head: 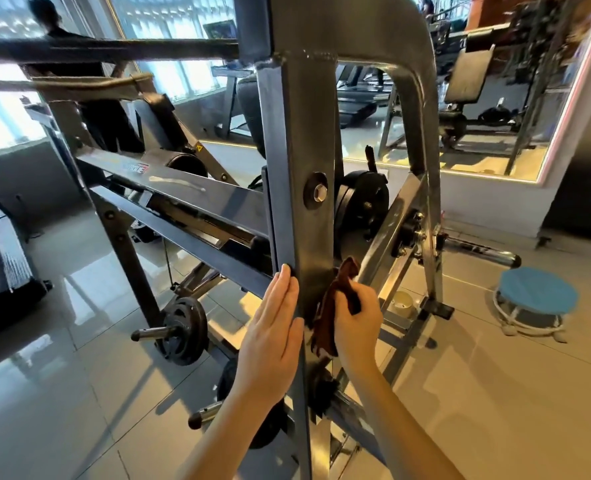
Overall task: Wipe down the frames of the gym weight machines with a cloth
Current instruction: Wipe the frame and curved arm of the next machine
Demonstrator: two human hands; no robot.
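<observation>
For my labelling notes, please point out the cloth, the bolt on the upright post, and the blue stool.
cloth (325,323): head view, hanging middle part.
bolt (320,192): head view, hex head.
blue stool (536,289): head view, seat top.

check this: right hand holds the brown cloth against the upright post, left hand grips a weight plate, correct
No. In the head view the left hand grips nothing: it rests flat, fingers straight, on the upright post. The right hand does hold the brown cloth against that post.

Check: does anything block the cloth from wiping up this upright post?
Only the bolt higher on the upright post; the face between it and the cloth in the right hand is bare. The left hand rests flat on the post's left edge.
</observation>
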